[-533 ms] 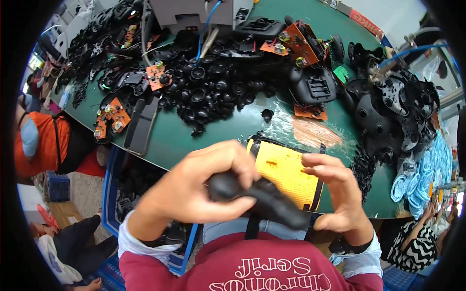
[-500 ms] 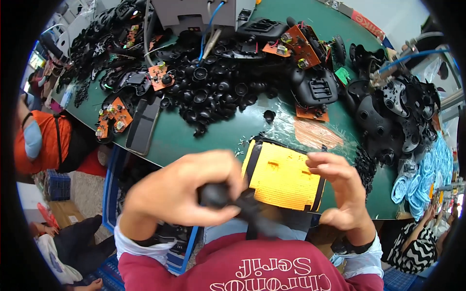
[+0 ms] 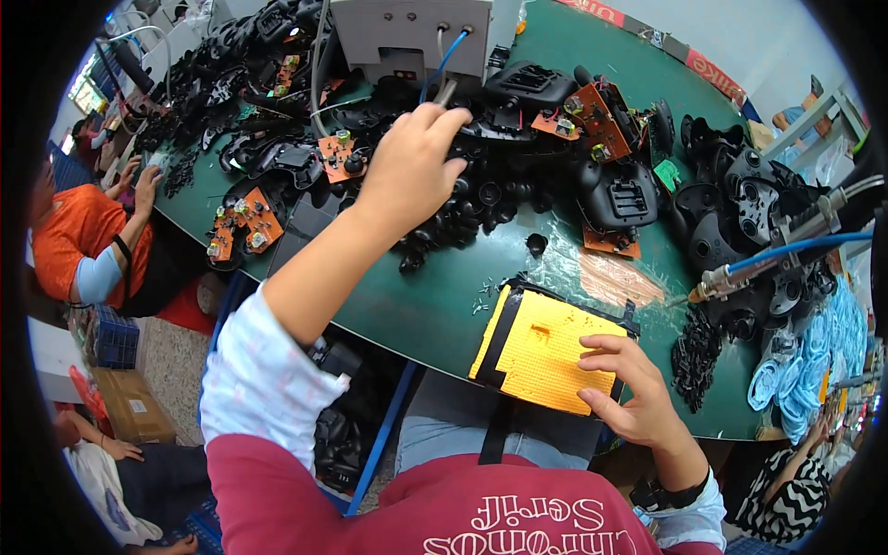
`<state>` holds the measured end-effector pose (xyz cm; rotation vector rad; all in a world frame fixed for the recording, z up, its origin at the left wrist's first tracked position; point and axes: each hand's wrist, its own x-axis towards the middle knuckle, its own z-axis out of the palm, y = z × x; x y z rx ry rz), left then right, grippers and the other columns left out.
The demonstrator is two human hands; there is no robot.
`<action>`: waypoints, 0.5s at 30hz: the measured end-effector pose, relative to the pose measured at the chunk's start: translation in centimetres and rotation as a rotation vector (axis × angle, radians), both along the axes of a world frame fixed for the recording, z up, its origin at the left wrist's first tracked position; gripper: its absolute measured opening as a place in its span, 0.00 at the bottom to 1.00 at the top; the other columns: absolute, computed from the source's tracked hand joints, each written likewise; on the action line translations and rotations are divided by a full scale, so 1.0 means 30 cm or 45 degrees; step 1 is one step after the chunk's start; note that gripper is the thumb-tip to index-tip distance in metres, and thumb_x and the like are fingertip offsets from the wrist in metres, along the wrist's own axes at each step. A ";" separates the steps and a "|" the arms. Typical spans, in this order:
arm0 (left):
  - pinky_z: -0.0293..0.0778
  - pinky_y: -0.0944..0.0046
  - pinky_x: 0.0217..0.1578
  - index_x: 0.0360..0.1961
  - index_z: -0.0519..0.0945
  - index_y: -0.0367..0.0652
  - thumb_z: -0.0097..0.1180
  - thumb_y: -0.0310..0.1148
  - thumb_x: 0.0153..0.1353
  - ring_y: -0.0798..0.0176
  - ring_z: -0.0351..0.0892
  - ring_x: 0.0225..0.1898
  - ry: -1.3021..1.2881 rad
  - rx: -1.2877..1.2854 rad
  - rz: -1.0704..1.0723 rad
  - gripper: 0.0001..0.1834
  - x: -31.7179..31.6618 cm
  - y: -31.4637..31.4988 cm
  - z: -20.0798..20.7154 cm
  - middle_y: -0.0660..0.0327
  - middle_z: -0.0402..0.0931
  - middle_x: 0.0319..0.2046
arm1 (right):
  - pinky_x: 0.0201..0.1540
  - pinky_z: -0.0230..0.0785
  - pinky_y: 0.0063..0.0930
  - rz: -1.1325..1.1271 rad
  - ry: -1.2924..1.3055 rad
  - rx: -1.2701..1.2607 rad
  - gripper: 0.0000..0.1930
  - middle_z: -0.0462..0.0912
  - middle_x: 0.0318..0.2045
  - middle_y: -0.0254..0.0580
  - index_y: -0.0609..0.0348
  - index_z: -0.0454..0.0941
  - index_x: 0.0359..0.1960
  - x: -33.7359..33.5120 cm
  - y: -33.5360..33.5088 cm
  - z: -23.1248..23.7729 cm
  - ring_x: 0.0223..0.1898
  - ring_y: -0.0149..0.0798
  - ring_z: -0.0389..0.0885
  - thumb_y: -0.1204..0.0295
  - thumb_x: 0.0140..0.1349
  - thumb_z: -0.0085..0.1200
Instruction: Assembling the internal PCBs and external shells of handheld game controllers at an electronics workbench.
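My left hand (image 3: 416, 171) is stretched far across the table, over a heap of small black cup-shaped caps (image 3: 481, 208). Its thumb and forefinger are apart, and no held thing shows. Just past its fingers is the metal end of a tool (image 3: 447, 91) beside a blue cable. My right hand (image 3: 629, 388) has its fingers spread at the right edge of a yellow ribbed pad (image 3: 536, 356) with black taped edges. The pad lies at the table's front edge, and nothing shows in that hand.
A grey box (image 3: 412, 42) with cables stands at the back. Black controllers (image 3: 618, 196) and orange circuit boards (image 3: 599, 120) lie around the caps. On the right are a metal-tipped tool (image 3: 740, 277), black shells (image 3: 708, 217) and pale blue coils (image 3: 800, 342). A person in orange (image 3: 79, 245) works at left.
My left hand has moved from near my lap, where it held a dark rounded thing, forward over the caps. That thing no longer shows in it. My right hand has shifted slightly down.
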<state>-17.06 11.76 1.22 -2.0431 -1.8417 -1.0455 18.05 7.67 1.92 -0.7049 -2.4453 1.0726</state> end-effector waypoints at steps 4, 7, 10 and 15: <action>0.71 0.53 0.52 0.44 0.79 0.44 0.67 0.24 0.46 0.47 0.73 0.51 0.190 -0.026 0.045 0.20 -0.030 0.140 -0.080 0.54 0.73 0.47 | 0.54 0.69 0.36 -0.058 -0.071 -0.005 0.15 0.77 0.52 0.50 0.60 0.79 0.43 0.027 -0.008 -0.026 0.52 0.50 0.78 0.76 0.53 0.65; 0.73 0.56 0.48 0.36 0.81 0.40 0.67 0.26 0.47 0.49 0.78 0.46 -0.055 0.200 -0.196 0.13 -0.067 0.211 -0.044 0.55 0.78 0.41 | 0.53 0.70 0.36 -0.067 -0.092 0.010 0.13 0.78 0.51 0.51 0.60 0.80 0.41 0.040 -0.011 -0.025 0.51 0.49 0.79 0.78 0.52 0.64; 0.74 0.70 0.38 0.41 0.81 0.37 0.64 0.30 0.58 0.67 0.80 0.33 -0.286 0.232 -0.115 0.11 -0.037 0.218 0.086 0.60 0.81 0.34 | 0.48 0.72 0.33 -0.166 -0.068 -0.036 0.11 0.79 0.49 0.50 0.63 0.79 0.39 0.052 -0.014 -0.039 0.45 0.46 0.81 0.81 0.52 0.61; 0.75 0.66 0.35 0.45 0.79 0.36 0.58 0.30 0.64 0.66 0.79 0.33 -0.837 0.242 -0.378 0.11 -0.021 0.223 0.168 0.58 0.81 0.32 | 0.48 0.72 0.33 -0.178 -0.083 -0.052 0.10 0.80 0.48 0.51 0.64 0.79 0.38 0.055 -0.003 -0.050 0.45 0.46 0.81 0.81 0.53 0.60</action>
